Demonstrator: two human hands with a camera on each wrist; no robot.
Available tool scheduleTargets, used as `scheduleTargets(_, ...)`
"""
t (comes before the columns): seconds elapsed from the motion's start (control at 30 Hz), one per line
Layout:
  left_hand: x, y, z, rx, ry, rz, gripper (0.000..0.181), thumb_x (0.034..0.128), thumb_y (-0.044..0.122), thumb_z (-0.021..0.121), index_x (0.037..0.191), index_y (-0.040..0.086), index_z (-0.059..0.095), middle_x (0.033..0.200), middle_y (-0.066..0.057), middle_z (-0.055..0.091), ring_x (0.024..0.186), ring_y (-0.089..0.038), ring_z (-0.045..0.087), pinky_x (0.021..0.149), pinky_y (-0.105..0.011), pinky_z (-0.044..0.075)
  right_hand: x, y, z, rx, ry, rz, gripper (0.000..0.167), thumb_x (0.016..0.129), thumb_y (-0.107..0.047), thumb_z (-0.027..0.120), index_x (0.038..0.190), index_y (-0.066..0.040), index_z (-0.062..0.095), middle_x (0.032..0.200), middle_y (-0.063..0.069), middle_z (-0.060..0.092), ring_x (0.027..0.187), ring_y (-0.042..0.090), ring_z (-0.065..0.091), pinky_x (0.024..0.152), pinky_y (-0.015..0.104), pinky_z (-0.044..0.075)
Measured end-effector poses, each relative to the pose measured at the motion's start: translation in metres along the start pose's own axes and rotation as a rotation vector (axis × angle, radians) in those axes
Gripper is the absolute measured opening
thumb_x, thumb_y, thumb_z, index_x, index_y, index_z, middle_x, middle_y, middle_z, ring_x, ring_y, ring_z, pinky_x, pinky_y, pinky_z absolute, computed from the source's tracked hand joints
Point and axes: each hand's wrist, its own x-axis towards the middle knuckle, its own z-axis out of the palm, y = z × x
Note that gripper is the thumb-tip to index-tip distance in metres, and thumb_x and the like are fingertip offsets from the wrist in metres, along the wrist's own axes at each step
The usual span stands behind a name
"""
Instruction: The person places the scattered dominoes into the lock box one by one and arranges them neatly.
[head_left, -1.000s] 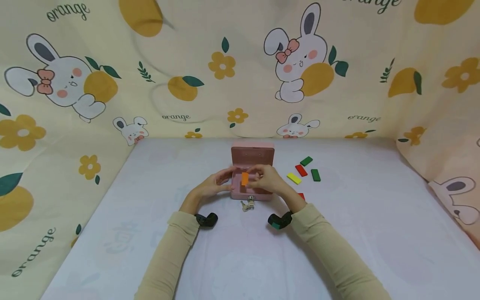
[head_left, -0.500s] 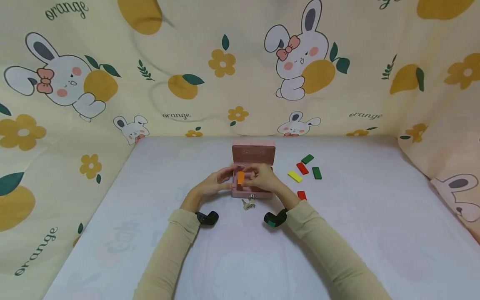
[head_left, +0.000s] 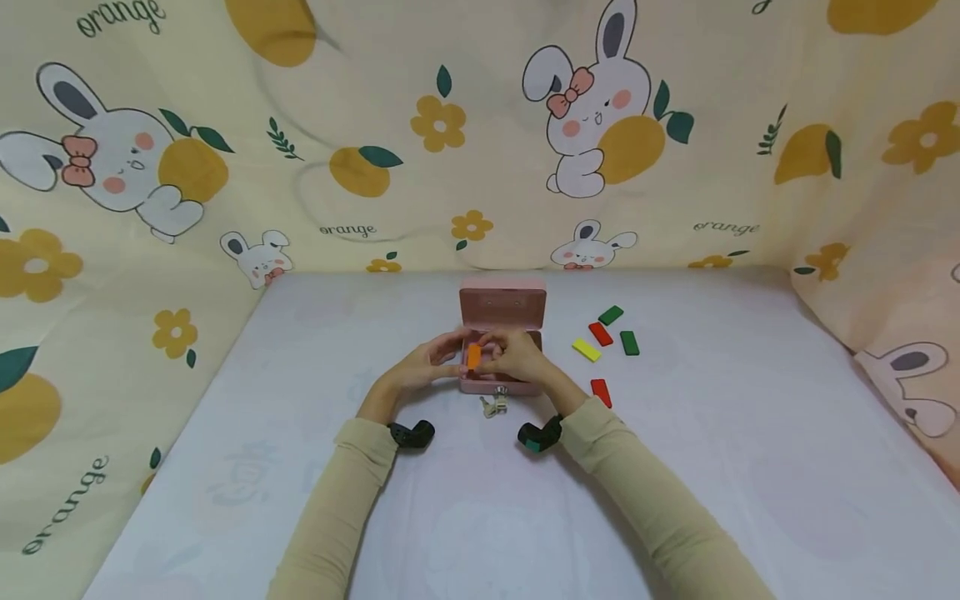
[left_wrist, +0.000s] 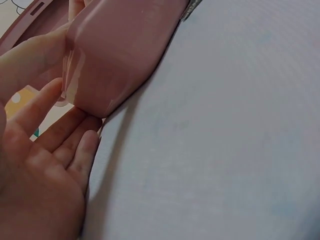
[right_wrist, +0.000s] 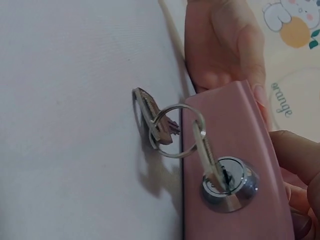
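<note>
While the right hand (head_left: 517, 357) pinches a small rectangular orange block (head_left: 474, 357) between thumb and fingers, holding it upright over the open interior of a glossy pink rectangular box (head_left: 480, 387), the left hand (head_left: 423, 369) lies spread against the box's left side. Its fingers are mostly straight, touching toward the far corner, with the thumb nearer the front. Both forearms, in beige sleeves (head_left: 637, 475), extend forward and angle inward; the right wrist turns leftward across the box. The box's pink lid (head_left: 502, 310) stands raised behind. At the front, a round silver lock (right_wrist: 230, 185) holds a key on a metal ring (right_wrist: 178, 155). Rightward, on the white tabletop (head_left: 465, 517), lie two green blocks (head_left: 630, 342), two red blocks (head_left: 601, 392) and one yellow block (head_left: 587, 350).
</note>
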Motion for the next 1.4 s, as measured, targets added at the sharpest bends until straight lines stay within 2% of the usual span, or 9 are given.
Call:
scheduleTargets(0.13, -0.001, 0.0, -0.001, -0.019, 0.005, -0.002, 0.067, 0.0918, 0.002, 0.06, 0.151, 0.003, 0.027, 0.163, -0.014, 0.019, 0.151, -0.035, 0.018, 0.125, -0.053, 0.015, 0.004, 0.001, 0.004, -0.041, -0.016, 0.013, 0.044, 0.078, -0.017, 0.079, 0.115, 0.001, 0.065, 0.066, -0.003, 0.049, 0.06, 0.008, 0.043, 0.055, 0.017, 0.033)
scheduleTargets(0.3, -0.001, 0.002, 0.001, -0.028, 0.014, -0.014, 0.068, 0.0911, 0.004, 0.062, 0.15, 0.003, 0.028, 0.163, -0.014, 0.019, 0.151, -0.035, 0.017, 0.126, -0.052, 0.015, 0.005, -0.001, 0.006, -0.025, -0.027, 0.068, 0.043, 0.078, -0.015, 0.078, 0.116, -0.001, 0.065, 0.065, -0.004, 0.046, 0.059, 0.008, 0.043, 0.053, 0.017, 0.033)
scheduleTargets(0.53, 0.0, 0.003, 0.0, -0.024, 0.018, -0.025, 0.067, 0.092, 0.006, 0.061, 0.151, 0.005, 0.028, 0.162, -0.014, 0.022, 0.151, -0.035, 0.019, 0.125, -0.053, 0.016, 0.009, -0.004, 0.008, -0.019, -0.02, 0.028, 0.039, 0.077, -0.014, 0.077, 0.112, 0.002, 0.065, 0.063, -0.005, 0.049, 0.057, 0.005, 0.045, 0.051, 0.016, 0.035)
scheduleTargets(0.77, 0.001, 0.0, -0.001, -0.027, 0.012, -0.004, 0.068, 0.0913, 0.005, 0.062, 0.15, 0.003, 0.028, 0.161, -0.016, 0.022, 0.151, -0.035, 0.019, 0.125, -0.053, 0.016, 0.01, -0.003, 0.011, -0.063, -0.021, 0.064, 0.04, 0.077, -0.014, 0.077, 0.113, 0.001, 0.066, 0.064, -0.003, 0.049, 0.058, 0.007, 0.045, 0.05, 0.016, 0.034)
scheduleTargets(0.97, 0.002, -0.003, 0.0, -0.037, 0.007, 0.012, 0.068, 0.0907, 0.006, 0.063, 0.15, 0.002, 0.029, 0.161, -0.016, 0.023, 0.151, -0.035, 0.018, 0.125, -0.052, 0.016, 0.01, 0.0, 0.016, -0.101, 0.004, 0.084, 0.04, 0.074, -0.014, 0.08, 0.11, -0.001, 0.067, 0.065, -0.002, 0.051, 0.059, 0.008, 0.045, 0.051, 0.016, 0.035)
scheduleTargets(1.17, 0.001, -0.002, -0.001, 0.002, -0.003, 0.02, 0.068, 0.0907, 0.006, 0.063, 0.15, 0.004, 0.03, 0.162, -0.014, 0.021, 0.152, -0.033, 0.017, 0.125, -0.052, 0.016, 0.01, -0.003, 0.018, -0.091, 0.03, 0.112, 0.045, 0.072, -0.016, 0.083, 0.112, -0.002, 0.068, 0.07, 0.001, 0.056, 0.061, 0.009, 0.047, 0.052, 0.017, 0.036)
scheduleTargets(1.4, -0.001, 0.002, -0.001, -0.025, -0.008, -0.003, 0.068, 0.0912, 0.005, 0.062, 0.15, 0.003, 0.028, 0.161, -0.016, 0.022, 0.15, -0.036, 0.02, 0.125, -0.053, 0.016, 0.011, -0.004, 0.022, -0.132, 0.046, 0.119, 0.047, 0.073, -0.019, 0.083, 0.115, -0.005, 0.067, 0.075, 0.003, 0.06, 0.065, 0.01, 0.049, 0.056, 0.016, 0.037)
